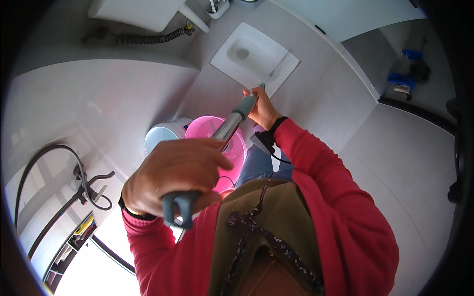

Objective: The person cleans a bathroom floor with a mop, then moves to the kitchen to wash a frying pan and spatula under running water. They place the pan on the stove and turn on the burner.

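My left hand (177, 174) is close to the camera and wrapped around the upper end of a metal pole (227, 127). Below the fist sticks out the grey-blue plastic end (179, 211) of the handle, which has a hanging hole. Farther down, my right hand (263, 109) grips the pole by the lower end of its grey sleeve (245, 106). The pole slants away over the floor to a white squat toilet (272, 64), where its thin far end lies over the near right rim. What tool head it carries is too small to tell.
A pink bucket (198, 124) stands under the pole, beside a pale bucket (161, 137). A shower mixer with a hose (81, 162) is at the left wall. A basin (133, 14) with a corrugated drain hose (152, 38) is at the top left. Blue cleaning tools (401, 79) show at the right.
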`<state>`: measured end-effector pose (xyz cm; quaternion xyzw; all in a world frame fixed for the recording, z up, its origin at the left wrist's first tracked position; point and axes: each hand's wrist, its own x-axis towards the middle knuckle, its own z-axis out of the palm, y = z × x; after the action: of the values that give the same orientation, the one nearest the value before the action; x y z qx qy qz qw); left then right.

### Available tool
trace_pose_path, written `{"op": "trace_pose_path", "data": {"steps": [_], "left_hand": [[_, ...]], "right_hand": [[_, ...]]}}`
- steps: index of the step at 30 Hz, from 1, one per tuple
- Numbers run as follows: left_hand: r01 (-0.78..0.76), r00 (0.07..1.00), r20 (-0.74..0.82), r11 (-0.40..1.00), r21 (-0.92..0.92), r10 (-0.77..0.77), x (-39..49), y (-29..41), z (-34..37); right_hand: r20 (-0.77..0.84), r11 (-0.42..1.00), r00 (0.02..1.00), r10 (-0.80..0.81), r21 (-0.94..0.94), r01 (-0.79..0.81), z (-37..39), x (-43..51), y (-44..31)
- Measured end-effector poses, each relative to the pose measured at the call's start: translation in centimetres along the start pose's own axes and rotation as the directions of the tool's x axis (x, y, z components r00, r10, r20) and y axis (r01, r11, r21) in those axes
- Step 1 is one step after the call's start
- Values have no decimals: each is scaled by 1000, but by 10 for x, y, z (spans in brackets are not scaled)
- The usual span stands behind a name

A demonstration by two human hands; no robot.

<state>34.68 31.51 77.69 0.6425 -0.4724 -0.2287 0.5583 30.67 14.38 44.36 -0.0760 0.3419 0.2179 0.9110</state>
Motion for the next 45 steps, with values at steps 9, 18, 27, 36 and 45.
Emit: {"op": "trace_pose_path", "data": {"steps": [9,18,27,36,45], "left_hand": [[203,964,-130,959,-197,-230,-41,-29,36],[138,972,-180,987,-84,-152,-56,-3,7],[194,966,-157,978,-75,-204,-64,-16,11],[130,925,-312,952,-276,-217,-60,-22,20],[-132,663,-747,990,-55,47,-61,39,30]], "right_hand": [[-260,997,962,-80,0,83,-17,0,-13],[53,993,995,-86,-74,90,9,14,2],[-90,990,996,12,-140,-24,9,31,3],[-277,981,955,107,-124,-146,-2,24,-15],[201,765,745,636,-45,-642,86,23,12]]}}
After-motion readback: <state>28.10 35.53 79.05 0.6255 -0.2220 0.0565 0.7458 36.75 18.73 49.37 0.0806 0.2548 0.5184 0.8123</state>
